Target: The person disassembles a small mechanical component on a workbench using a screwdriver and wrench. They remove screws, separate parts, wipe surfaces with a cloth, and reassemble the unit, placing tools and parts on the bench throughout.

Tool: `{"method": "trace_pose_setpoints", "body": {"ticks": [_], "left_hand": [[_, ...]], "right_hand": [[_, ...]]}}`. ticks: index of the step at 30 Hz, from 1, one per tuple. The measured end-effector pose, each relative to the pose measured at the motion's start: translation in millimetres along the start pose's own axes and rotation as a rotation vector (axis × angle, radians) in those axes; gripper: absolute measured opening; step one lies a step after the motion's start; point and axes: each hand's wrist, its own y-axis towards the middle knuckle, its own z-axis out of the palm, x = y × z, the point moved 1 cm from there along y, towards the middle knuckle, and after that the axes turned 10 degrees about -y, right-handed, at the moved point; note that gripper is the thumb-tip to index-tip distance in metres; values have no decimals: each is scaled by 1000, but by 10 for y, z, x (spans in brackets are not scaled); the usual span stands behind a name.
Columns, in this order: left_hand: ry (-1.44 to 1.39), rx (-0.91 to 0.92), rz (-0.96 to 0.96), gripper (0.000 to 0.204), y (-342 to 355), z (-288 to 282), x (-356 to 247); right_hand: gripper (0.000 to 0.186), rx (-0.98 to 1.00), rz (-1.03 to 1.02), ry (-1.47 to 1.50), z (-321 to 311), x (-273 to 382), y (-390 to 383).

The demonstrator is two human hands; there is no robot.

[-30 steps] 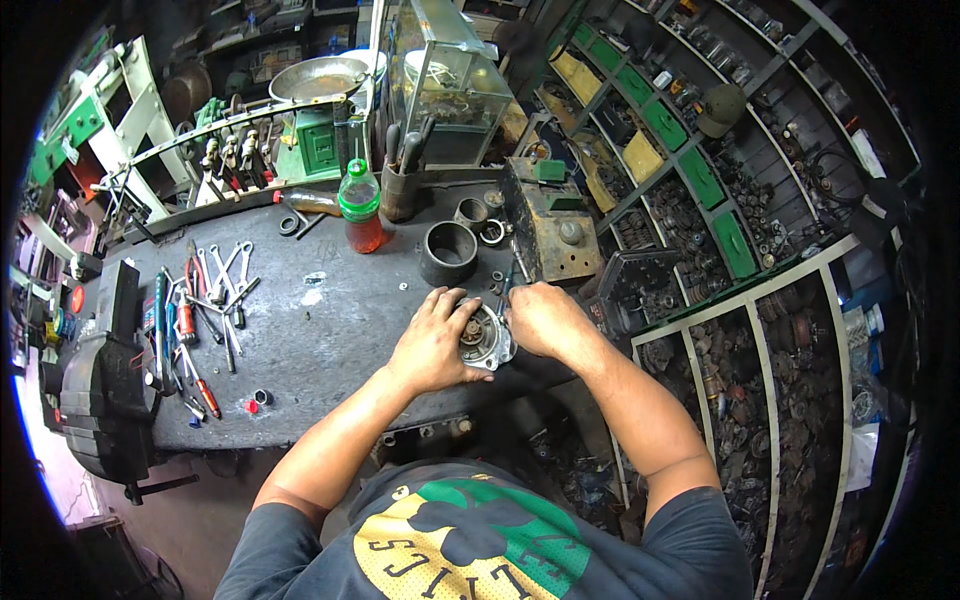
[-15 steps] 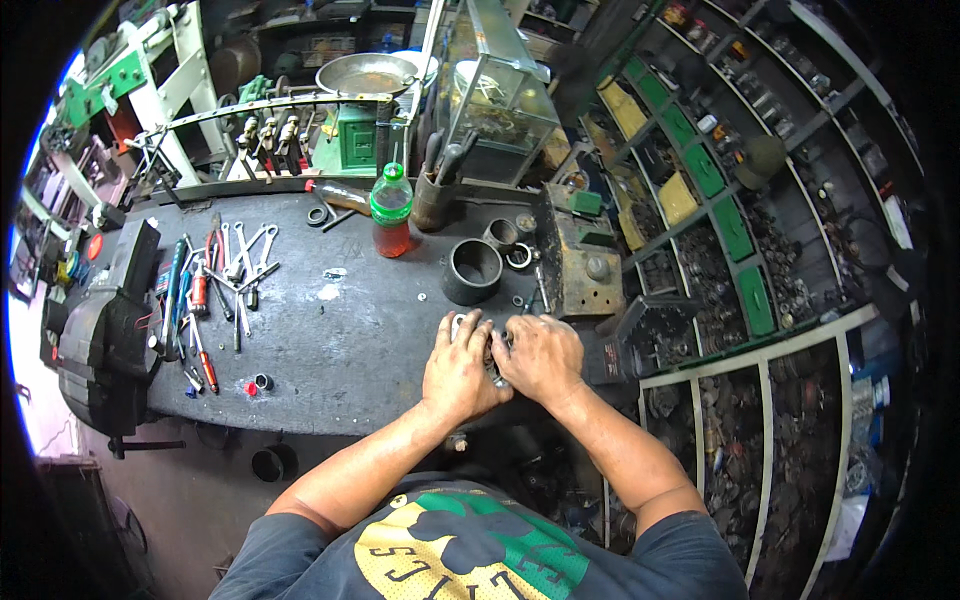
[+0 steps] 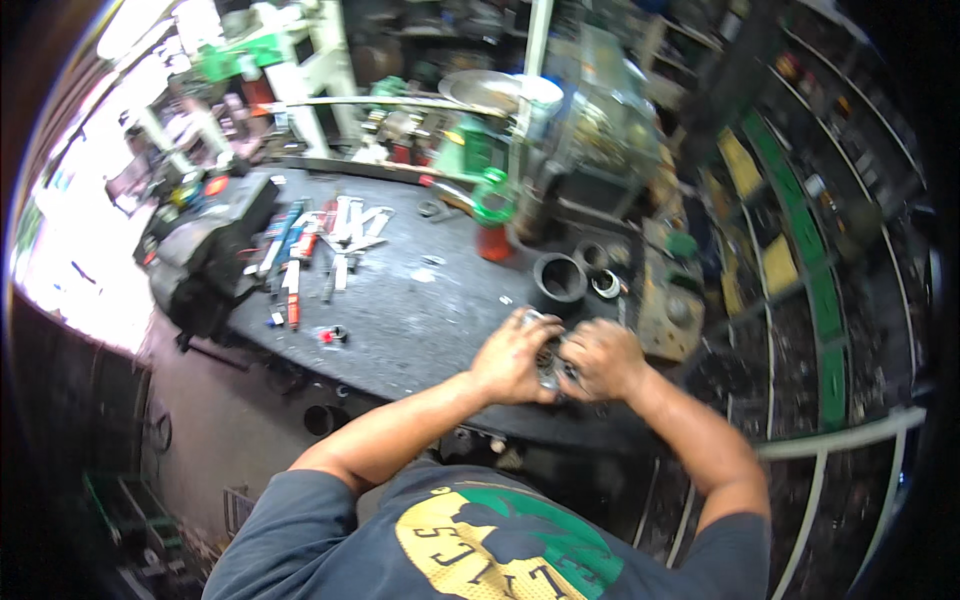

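My left hand [image 3: 517, 358] grips the left side of a round metal flanged housing [image 3: 549, 368], partly hidden under both hands. My right hand [image 3: 601, 360] is closed at the housing's right side, fingers curled against it; anything else inside that grip is too blurred to make out. Just behind them stands a dark metal cylinder [image 3: 558, 283], with smaller rings [image 3: 606, 284] to its right. A green-capped bottle of red liquid [image 3: 494, 236] stands farther back on the dark workbench [image 3: 400, 340].
Scattered wrenches and screwdrivers [image 3: 320, 250] lie at left, beside a black vise [image 3: 200, 270]. A rusty metal box [image 3: 670, 320] sits at the bench's right end, near parts shelving [image 3: 830, 330]. A bright opening [image 3: 85, 290] is at far left.
The camera view has swung leftward and blurred, showing more of the opening. My right hand has moved from the housing's edge inward over it; both hands remain on it.
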Motion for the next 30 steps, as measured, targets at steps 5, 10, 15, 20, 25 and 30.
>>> {"method": "trace_pose_setpoints", "body": {"ticks": [5,10,15,20,25,30], "left_hand": [[99,-112,-43,96,31,136,-44],[32,-148,-25,94,-101,353,29],[10,-110,-34,101,-125,276,0],[-22,-32,-8,105,-97,186,11],[-231,-221,-16,95,-88,272,104],[-466,-193,-168,88,-5,240,220]], "right_hand": [[52,-370,387,-16,229,402,-172],[58,-504,471,125,330,566,-108],[44,-522,216,286,328,401,-152],[39,-406,-93,475,361,98,-309],[49,-652,547,330,507,684,-378],[73,-670,909,400,353,841,-294]]}}
